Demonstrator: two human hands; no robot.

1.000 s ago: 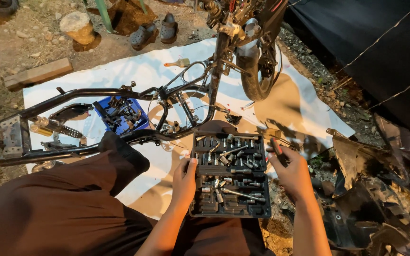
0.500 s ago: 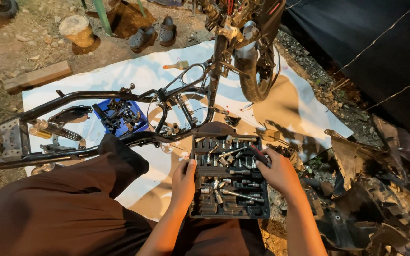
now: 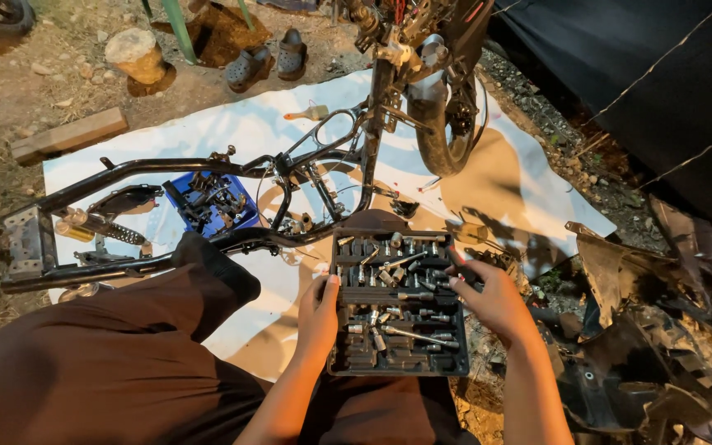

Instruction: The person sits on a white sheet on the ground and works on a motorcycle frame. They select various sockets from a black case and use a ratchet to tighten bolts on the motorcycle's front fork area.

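An open black socket-set case point(image 3: 397, 363) full of sockets and wrench bits lies on my lap and the ground in front of me. My left hand point(image 3: 319, 317) rests against the case's left edge, fingers curled along it. At the case's right edge my right hand point(image 3: 492, 297) has its fingertips at the upper right rows of sockets; whether it pinches a piece I cannot tell. Beyond the case lies a bare black motorcycle frame point(image 3: 208, 165) on a white sheet point(image 3: 249, 124).
A blue tray of small parts point(image 3: 212, 202) sits inside the frame. The front fork and wheel point(image 3: 442, 107) stand at the top. Black plastic fairing pieces point(image 3: 661, 330) pile up at right. A pair of shoes point(image 3: 269, 58), a wood block point(image 3: 67, 133) and a stump point(image 3: 135, 53) lie on the dirt.
My right hand has moved left from beside the case onto its upper right edge. My left hand stays at the left edge.
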